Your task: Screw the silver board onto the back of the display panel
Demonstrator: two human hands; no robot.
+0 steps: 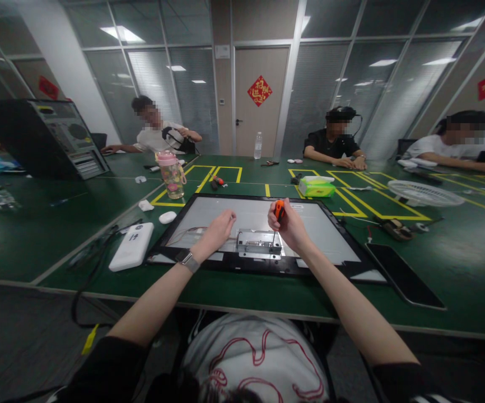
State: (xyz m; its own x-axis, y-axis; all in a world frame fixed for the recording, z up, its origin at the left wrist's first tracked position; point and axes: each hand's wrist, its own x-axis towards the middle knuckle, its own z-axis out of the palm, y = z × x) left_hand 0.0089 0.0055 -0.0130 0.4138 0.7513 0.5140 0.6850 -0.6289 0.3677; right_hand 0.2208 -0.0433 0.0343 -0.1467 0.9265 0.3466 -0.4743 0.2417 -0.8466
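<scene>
A flat display panel (326, 232) with a black frame and grey back lies before me on the green table. On its lower middle sits a metal bracket (251, 240). My right hand (293, 226) is closed round the orange-and-black handle of a screwdriver (280, 210). The shaft points down, its tip at the right part of the bracket. Above the panel, left of the bracket, my left hand (217, 232) has its fingers pinched together; whatever they hold, if anything, is too small to make out. Thin wires (186, 232) run across the panel beside my left hand.
A white power bank (131, 246) lies left of the panel, a dark phone (406, 275) right. Beyond stand a pink-lidded bottle (171, 176), a green tissue pack (317, 186) and a white mesh cover (425, 193). A computer case (53, 134) stands far left. Several people sit opposite.
</scene>
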